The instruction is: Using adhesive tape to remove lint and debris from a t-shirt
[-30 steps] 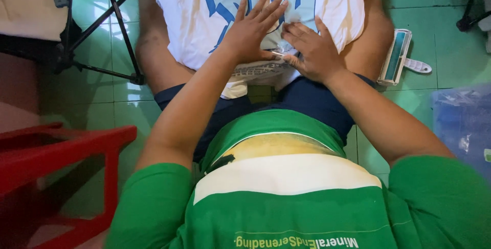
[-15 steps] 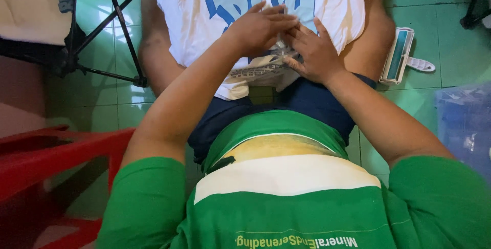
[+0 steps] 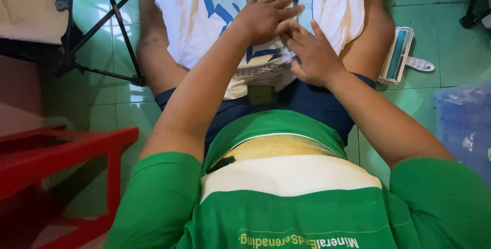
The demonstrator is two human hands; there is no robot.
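Pressing down at the top centre of the frame, both hands lie flat on a white T-shirt with a blue printed design, which is spread across the person's lap and knees. The left hand has its fingers fanned wide and its palm laid on the cloth over the print; the right hand sits just beside and slightly below it, fingers also stretched out, its fingertips touching or tucked under the left hand (the overlap hides which). Neither hand grips anything; the open, flat pose seems meant to hold the fabric taut and smooth against the thighs, which serve as the working surface since no desk is in view.

A lint roller with a white handle lies on the green tiled floor at upper right, just beside the person's knee, apart from both hands yet within easy reach. A red stool stands at lower left, black folding legs at upper left, and a bluish plastic bag at the right edge.
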